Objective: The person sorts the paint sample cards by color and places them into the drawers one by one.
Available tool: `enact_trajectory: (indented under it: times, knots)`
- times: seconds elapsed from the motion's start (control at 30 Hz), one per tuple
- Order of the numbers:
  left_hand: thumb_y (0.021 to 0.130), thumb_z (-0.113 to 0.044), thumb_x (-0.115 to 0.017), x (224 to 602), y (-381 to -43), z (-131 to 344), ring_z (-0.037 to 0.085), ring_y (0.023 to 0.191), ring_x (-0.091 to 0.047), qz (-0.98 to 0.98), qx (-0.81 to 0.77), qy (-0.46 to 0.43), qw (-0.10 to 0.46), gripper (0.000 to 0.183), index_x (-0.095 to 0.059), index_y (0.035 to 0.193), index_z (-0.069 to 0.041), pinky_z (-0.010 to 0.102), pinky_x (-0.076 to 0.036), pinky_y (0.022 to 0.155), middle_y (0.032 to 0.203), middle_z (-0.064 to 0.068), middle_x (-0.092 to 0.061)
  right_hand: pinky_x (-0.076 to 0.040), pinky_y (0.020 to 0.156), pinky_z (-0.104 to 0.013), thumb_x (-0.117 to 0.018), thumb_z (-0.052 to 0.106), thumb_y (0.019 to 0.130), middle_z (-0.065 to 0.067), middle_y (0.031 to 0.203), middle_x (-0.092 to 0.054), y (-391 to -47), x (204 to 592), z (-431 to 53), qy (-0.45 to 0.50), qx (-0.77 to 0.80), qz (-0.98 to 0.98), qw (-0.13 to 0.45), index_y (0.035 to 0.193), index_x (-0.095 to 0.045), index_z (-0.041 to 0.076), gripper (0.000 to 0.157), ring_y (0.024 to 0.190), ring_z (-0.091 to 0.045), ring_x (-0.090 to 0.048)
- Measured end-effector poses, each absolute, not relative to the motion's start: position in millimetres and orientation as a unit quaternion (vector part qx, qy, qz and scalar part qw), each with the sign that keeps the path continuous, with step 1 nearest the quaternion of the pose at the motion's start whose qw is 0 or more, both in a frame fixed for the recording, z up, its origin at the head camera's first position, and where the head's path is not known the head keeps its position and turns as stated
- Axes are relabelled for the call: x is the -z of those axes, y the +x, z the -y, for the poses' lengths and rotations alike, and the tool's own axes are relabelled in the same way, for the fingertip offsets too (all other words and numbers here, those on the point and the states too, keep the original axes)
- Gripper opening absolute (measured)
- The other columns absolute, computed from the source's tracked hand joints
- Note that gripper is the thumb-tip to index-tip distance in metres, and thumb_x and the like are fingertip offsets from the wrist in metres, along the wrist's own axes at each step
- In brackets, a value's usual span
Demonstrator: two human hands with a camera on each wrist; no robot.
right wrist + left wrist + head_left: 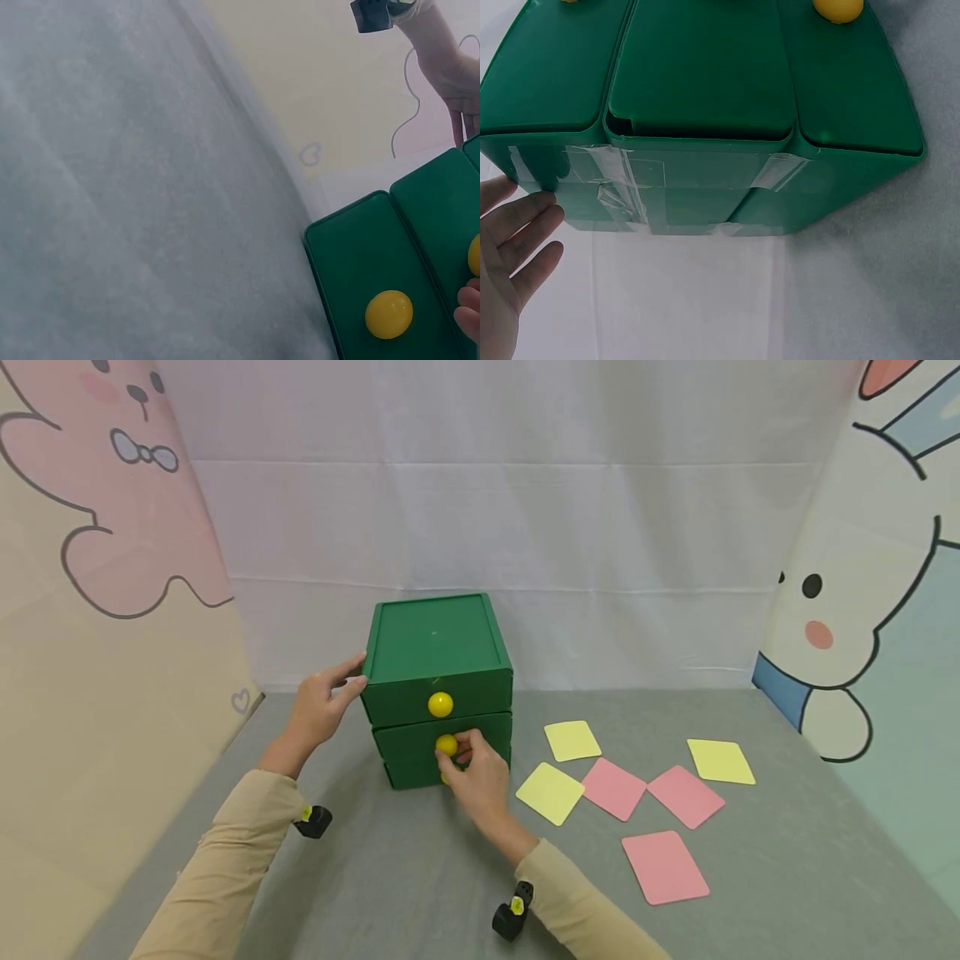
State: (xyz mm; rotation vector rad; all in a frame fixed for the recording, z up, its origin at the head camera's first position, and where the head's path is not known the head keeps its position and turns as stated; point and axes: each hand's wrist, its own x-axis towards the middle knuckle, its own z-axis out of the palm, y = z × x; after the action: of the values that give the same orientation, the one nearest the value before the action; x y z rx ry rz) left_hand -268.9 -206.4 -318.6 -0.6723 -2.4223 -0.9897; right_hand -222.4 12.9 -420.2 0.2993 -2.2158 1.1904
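Note:
A green cabinet [438,643] with three stacked drawers stands on the grey table, each drawer bearing a round yellow knob. My left hand [318,710] rests its fingertips on the cabinet's upper left side; in the left wrist view its fingers [529,232] are extended against that side. At the middle drawer [405,742], my right hand [480,777] pinches the yellow knob [446,744] between thumb and fingers. A dark gap shows along the middle drawer front's left edge in the left wrist view. The bottom knob [389,314] is mostly behind my right hand in the head view.
Right of the cabinet lie several square paper cards, among them a yellow card [550,793] and a pink card [665,867]. Clear tape [697,172] runs across the cabinet's left side. A white cloth [637,527] hangs behind, with cartoon-printed panels at both sides.

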Motion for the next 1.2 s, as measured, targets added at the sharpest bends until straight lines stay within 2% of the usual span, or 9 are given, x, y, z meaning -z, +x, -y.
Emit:
enact_trajectory:
  times: [0.37,0.7,0.97,1.2]
  knots:
    - [0.095,-0.018,-0.047,318,-269,206,0.037,0.107,-0.053,0.878,0.353,-0.240,0.215,0.042,-0.046,0.132,0.000,0.052,-0.041,0.088,0.117,0.025,-0.057,-0.045,0.057,-0.019,-0.071,0.026,0.079,0.000,0.075,-0.062,-206,416,-21,0.132,-0.458,0.839,0.264,0.091,-0.058,0.009,0.024,0.064,-0.012,-0.058]
    - [0.095,-0.021,-0.047,317,-269,205,0.036,0.108,-0.052,0.885,0.351,-0.225,0.206,0.043,-0.045,0.134,-0.002,0.052,-0.040,0.090,0.118,0.024,-0.057,-0.045,0.059,-0.019,-0.070,0.029,0.080,0.003,0.078,-0.062,-180,409,-31,0.131,-0.469,0.850,0.201,0.092,-0.057,0.011,0.025,0.065,-0.008,-0.057]
    - [0.095,-0.019,-0.047,317,-270,205,0.037,0.106,-0.053,0.879,0.351,-0.239,0.216,0.042,-0.046,0.132,0.001,0.053,-0.041,0.088,0.116,0.025,-0.057,-0.046,0.059,-0.018,-0.069,0.030,0.080,0.003,0.077,-0.061,-164,408,-37,0.151,-0.474,0.848,0.181,0.092,-0.057,0.012,0.025,0.064,-0.008,-0.056]
    - [0.094,-0.019,-0.047,318,-270,206,0.038,0.106,-0.054,0.878,0.351,-0.240,0.220,0.042,-0.046,0.132,0.001,0.053,-0.041,0.088,0.115,0.025,-0.058,-0.045,0.057,-0.017,-0.071,0.030,0.079,0.004,0.076,-0.062,-156,408,-39,0.161,-0.465,0.850,0.186,0.091,-0.057,0.013,0.025,0.063,-0.007,-0.057]
